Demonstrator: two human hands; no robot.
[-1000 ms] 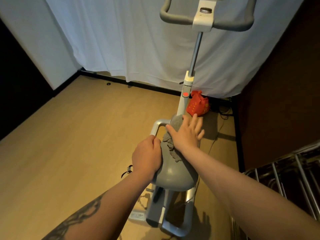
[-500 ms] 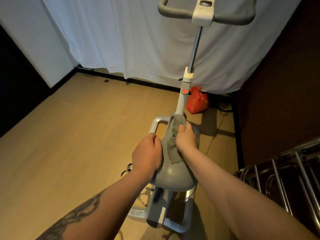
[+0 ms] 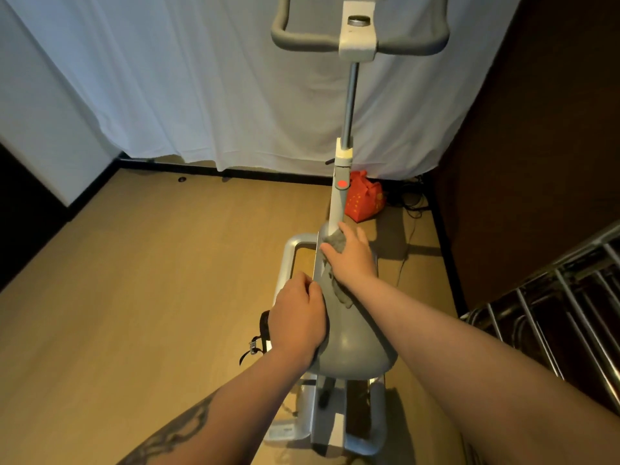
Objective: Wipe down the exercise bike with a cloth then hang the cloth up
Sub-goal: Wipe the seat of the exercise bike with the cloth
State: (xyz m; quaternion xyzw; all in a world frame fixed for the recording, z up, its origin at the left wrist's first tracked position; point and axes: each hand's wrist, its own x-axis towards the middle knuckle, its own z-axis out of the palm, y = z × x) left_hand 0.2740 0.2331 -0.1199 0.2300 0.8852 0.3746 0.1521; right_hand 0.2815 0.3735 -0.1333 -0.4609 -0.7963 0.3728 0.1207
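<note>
Both hands were on the grey saddle above a wooden floor. Right hand pressed the cloth flat; left hand clenched the saddle's edge. White curtain behind.

Wide open floor along the bike's left side, nothing in the way there. The right side is tight: metal rack close by, red bag and cables crowding the floor's far right corner.

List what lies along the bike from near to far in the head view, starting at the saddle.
saddle → left hand gripping the saddle's side → right hand pressing the grey cloth on the saddle nose → red button on the post → handlebar
</note>
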